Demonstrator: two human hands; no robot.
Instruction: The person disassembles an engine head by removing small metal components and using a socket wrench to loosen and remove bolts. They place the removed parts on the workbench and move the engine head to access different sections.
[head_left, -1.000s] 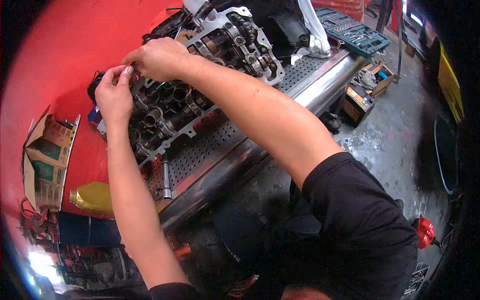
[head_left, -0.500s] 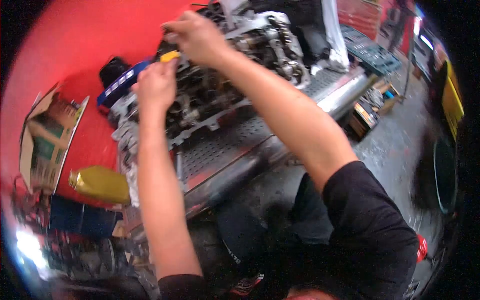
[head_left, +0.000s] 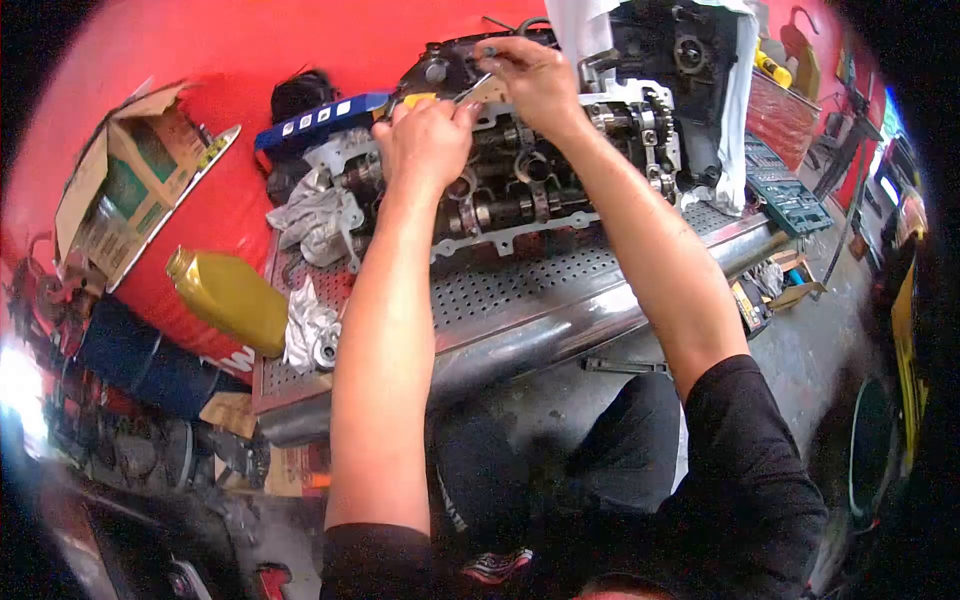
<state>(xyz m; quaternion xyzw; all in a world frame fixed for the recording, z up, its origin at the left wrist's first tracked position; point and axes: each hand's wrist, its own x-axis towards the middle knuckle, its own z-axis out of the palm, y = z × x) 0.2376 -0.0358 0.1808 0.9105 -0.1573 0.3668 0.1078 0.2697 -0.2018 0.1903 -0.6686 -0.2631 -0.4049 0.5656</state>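
Note:
On a perforated metal bench [head_left: 520,285] lies an engine cylinder head [head_left: 535,180] with shafts and lobes exposed. Over its far left edge is my left hand [head_left: 428,145], fingers curled, a yellow object [head_left: 420,100] showing just beyond the fingertips; the hand hides whether it grips it. My right hand [head_left: 540,85] is raised above the far edge of the head, thumb and fingers pinched round a small dark thing too small to name. A dark cover [head_left: 435,70] lies behind both hands.
A yellow-green bottle [head_left: 230,300] and crumpled cloth [head_left: 312,325] are at the bench's left. Behind them stand a cardboard box [head_left: 130,190] and a blue box [head_left: 320,120]. A dark engine part [head_left: 690,80] with white cloth and a teal tool tray [head_left: 785,190] are at right.
The view has shifted, so bench and engine part appear further right and level. My hands remain over the far side of the head, and the picture is sharper.

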